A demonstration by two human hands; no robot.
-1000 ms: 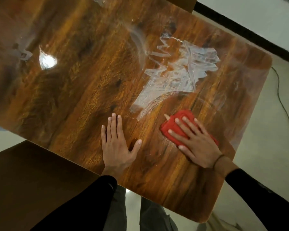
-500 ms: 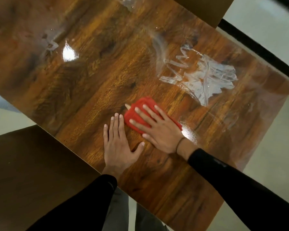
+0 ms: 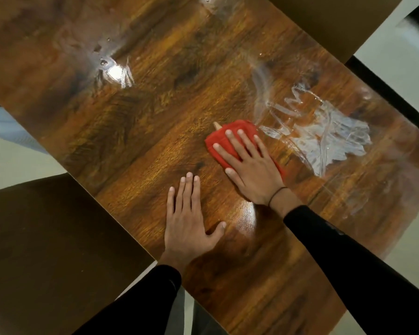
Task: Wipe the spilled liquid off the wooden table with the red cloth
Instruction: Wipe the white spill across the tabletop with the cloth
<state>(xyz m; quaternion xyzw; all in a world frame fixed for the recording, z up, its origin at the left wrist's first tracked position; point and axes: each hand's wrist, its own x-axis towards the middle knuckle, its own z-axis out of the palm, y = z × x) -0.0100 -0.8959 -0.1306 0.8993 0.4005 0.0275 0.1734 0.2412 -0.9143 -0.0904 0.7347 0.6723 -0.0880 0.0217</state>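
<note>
1. Pressing flat on the red cloth (image 3: pixel 230 135) is the right hand (image 3: pixel 253 172), fingers straight and fanned apart across the bunched fabric, palm down, with a thin dark band at the wrist and a black sleeve (image 3: pixel 353 267) running off to the lower right.
2. Peeking out at the cloth's far left corner is the thumb tip; red fabric shows in front of the fingertips and along the hand's right edge.
3. Just right of the cloth, nearly touching it, sits the spilled liquid (image 3: pixel 324 136): a pale, streaky smear with zigzag marks at its upper left and ragged edges at its right.
4. Near the table's close edge the left hand (image 3: pixel 189 223) lies flat on bare wood, four fingers pressed together and straight, thumb swung out to the right. It holds nothing and sits apart from the cloth.
5. Between the two wrists, a bright glare patch gleams on the wooden table (image 3: pixel 155 131).
6. Farther out, at upper left, a second wet spot (image 3: pixel 114 71) catches the light, well apart from both hands.
7. Beyond the table edges: a dark brown surface (image 3: pixel 46 250) at lower left, another brown panel (image 3: pixel 331 22) at the top right corner, and pale floor (image 3: pixel 402 64) around them.
</note>
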